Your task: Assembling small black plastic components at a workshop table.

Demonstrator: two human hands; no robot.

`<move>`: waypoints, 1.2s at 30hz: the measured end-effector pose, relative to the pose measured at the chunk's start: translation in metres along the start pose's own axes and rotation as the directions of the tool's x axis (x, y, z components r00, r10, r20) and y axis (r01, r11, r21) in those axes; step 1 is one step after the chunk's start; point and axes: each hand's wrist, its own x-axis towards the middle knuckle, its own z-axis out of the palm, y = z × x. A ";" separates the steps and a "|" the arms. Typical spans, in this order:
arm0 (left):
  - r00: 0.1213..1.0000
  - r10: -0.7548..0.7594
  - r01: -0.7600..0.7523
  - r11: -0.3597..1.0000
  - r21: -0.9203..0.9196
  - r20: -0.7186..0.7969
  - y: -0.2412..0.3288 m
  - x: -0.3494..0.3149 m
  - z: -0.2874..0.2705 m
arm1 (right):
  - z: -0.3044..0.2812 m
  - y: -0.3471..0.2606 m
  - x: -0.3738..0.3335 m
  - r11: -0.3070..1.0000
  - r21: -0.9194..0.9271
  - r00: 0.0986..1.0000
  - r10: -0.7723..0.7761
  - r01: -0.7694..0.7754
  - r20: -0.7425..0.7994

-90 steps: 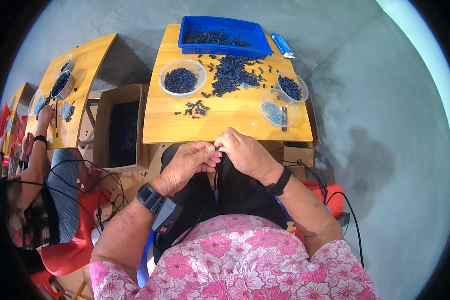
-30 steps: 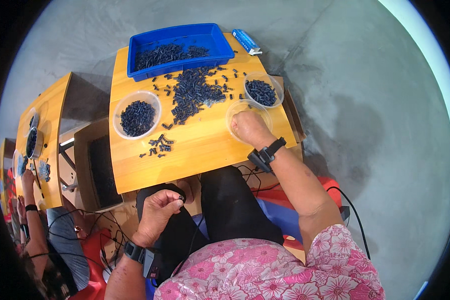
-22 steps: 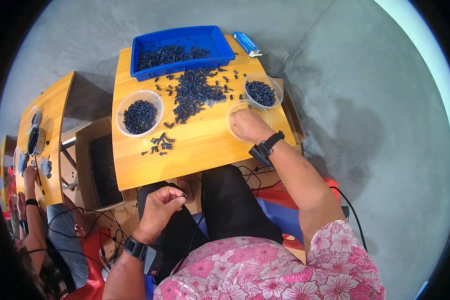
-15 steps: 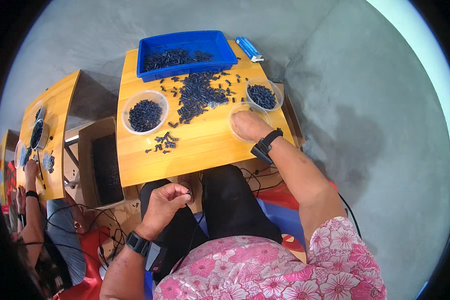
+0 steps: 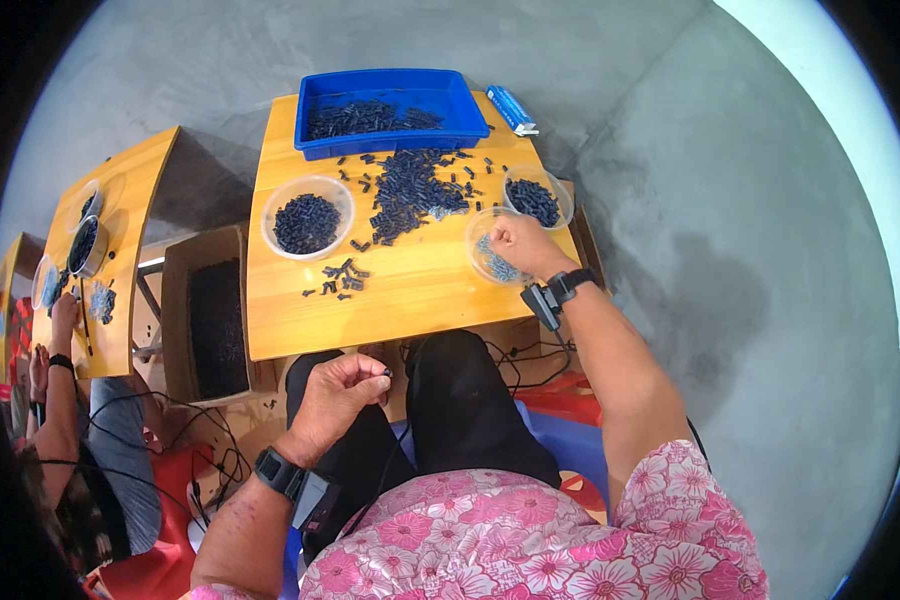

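Note:
Above my lap, my left hand is closed in a pinch, and a small black plastic piece pokes out at its fingertips. My right hand is up over a see-through round tub on the right of the table. Small silvery metal pieces, perhaps screws, lie in this tub. The right fingers are curled together; whatever is between them is hidden. Just behind this hand stands another tub with black pieces in it.
A blue tray of black pieces sits at the table's far edge, beside a blue-and-white box. Loose black pieces are heaped mid-table. A full tub stands left. A cardboard box and a co-worker's table are further left.
My right hand has risen out of the tub and shifted slightly right, uncovering the silvery pieces. My left hand stays pinched on the black piece. The whole view has shifted a little.

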 end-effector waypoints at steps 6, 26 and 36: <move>0.999 0.026 -0.025 1.000 0.016 -0.044 0.000 -0.004 0.002 | -0.011 -0.069 -0.039 0.795 0.607 1.000 -0.028 0.025 -0.004; 0.974 0.211 -0.207 0.977 -0.055 0.077 0.017 -0.017 0.018 | 0.021 -0.164 -0.108 0.353 0.931 0.935 -0.294 -0.088 0.200; 0.970 0.218 -0.214 0.976 -0.050 0.106 0.016 -0.019 0.021 | 0.018 -0.166 -0.115 0.435 0.895 0.925 -0.294 -0.096 0.242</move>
